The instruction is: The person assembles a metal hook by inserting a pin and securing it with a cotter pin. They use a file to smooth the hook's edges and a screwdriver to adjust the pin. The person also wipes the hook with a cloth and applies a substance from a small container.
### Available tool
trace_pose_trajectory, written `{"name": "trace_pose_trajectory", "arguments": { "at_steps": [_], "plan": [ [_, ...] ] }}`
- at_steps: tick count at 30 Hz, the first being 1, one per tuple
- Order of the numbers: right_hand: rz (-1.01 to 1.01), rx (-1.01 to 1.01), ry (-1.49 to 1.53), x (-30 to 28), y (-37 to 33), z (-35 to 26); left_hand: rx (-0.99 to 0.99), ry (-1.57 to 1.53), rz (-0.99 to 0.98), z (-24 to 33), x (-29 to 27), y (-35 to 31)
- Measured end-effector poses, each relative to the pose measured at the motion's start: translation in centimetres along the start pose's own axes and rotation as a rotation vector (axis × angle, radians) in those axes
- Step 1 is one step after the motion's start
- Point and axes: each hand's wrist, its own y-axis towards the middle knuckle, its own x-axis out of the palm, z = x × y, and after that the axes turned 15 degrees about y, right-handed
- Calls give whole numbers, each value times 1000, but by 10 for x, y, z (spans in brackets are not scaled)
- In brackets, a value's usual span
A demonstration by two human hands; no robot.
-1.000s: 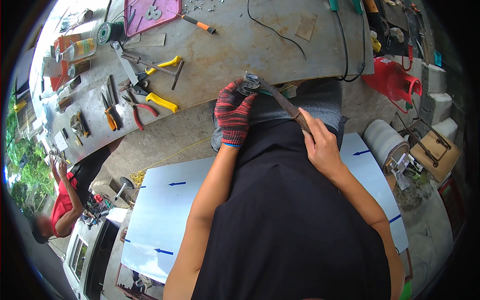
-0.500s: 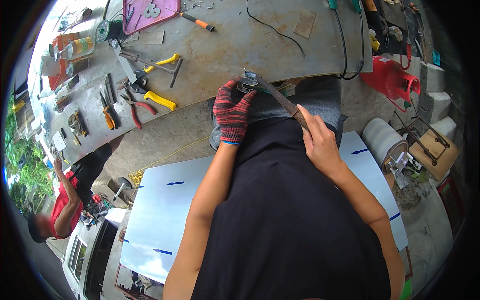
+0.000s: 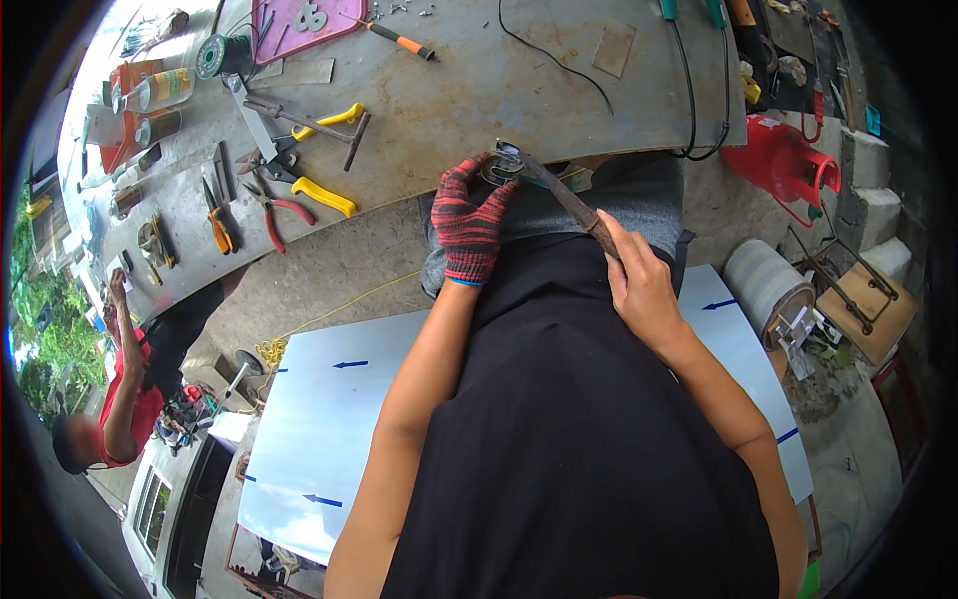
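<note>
A large grey metal worktop (image 3: 479, 90), scuffed and rust-stained, carries scattered hand tools. At its near edge a person in a black shirt works over a small round metal part (image 3: 506, 165). The left hand (image 3: 469, 225), in a red-and-black knit glove, has its grip closed around the part, pinning it. The bare right hand (image 3: 639, 285) clasps the handle of a long, rusty wrench (image 3: 564, 200), whose axis slants up-left from that grip to the part. Yellow-handled pliers (image 3: 314, 185) lie well apart, leftward.
</note>
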Motion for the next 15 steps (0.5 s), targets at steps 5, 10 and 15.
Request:
{"name": "trace_pose_trajectory", "arguments": {
  "at_steps": [5, 10, 15],
  "plan": [
    [3, 4, 5, 0, 0, -1, 3, 43, -12, 5, -3, 0],
    [32, -20, 110, -4, -2, -4, -63, -18, -26, -1, 1, 0],
    [92, -61, 146, -13, -3, -9, -78, -48, -15, -2, 1, -2]
  ]
}}
